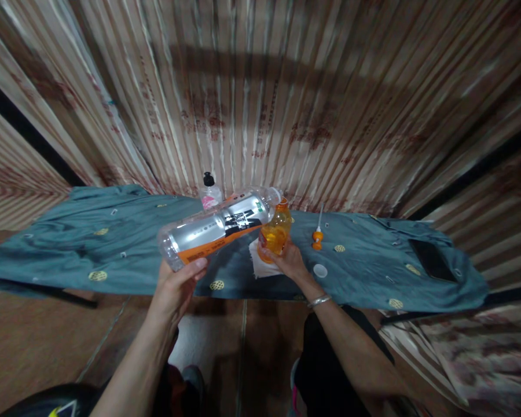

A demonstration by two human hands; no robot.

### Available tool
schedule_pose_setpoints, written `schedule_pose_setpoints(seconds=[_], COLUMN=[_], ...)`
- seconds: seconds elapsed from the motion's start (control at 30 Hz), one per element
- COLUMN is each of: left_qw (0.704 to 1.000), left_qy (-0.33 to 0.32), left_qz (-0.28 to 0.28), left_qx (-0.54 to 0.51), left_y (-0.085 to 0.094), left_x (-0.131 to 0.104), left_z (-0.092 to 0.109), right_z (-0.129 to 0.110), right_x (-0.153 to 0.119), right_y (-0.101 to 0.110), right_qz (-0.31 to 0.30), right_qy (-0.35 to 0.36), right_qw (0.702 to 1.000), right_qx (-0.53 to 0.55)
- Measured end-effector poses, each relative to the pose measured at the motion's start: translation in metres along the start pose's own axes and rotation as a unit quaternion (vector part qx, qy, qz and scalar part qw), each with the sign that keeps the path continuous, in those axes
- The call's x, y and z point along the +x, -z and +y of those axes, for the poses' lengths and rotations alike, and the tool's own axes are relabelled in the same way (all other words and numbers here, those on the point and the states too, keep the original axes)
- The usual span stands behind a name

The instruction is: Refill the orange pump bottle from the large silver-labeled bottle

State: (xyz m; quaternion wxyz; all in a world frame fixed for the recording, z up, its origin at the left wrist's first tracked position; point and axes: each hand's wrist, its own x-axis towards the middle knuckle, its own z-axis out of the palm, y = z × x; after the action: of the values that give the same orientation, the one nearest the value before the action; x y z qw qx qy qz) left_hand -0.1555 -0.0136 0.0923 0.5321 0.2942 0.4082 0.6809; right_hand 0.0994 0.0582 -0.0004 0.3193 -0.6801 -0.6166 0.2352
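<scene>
Closed around the lower end of a large clear plastic bottle [219, 226] with a silver and orange label is my left hand [181, 284]. That bottle is tilted nearly flat, its neck to the right, at the mouth of a smaller orange bottle [274, 234]. Fingers of my right hand [289, 258] wrap round the orange bottle, which stands about upright over a white cloth [263, 266]. Liquid shows in its lower part. An orange spray or pump top [316, 238] with a thin tube and a white round cap [320, 270] lie to the right.
A teal patterned cloth [125, 249] covers the narrow table. Behind the large bottle stands a clear bottle with a black cap [209, 191]. A dark phone [432, 260] lies near the right end. Striped curtains [252, 104] hang close behind.
</scene>
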Motion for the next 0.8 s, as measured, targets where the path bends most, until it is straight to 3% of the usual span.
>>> schedule_pose_setpoints(seconds=[0.33, 0.8], left_qw=[1.0, 1.0], left_qy=[0.021, 0.016], left_qz=[0.009, -0.005], left_qx=[0.004, 0.005], left_y=[-0.0067, 0.0011], left_x=[-0.0027, -0.0011], left_z=[0.0035, -0.0047], right_z=[-0.003, -0.0038], right_x=[0.0005, 0.0024], right_y=[-0.0026, -0.0021], right_qz=[0.023, 0.024], right_qy=[-0.016, -0.03], right_qw=[1.0, 0.999], right_qx=[-0.004, 0.007])
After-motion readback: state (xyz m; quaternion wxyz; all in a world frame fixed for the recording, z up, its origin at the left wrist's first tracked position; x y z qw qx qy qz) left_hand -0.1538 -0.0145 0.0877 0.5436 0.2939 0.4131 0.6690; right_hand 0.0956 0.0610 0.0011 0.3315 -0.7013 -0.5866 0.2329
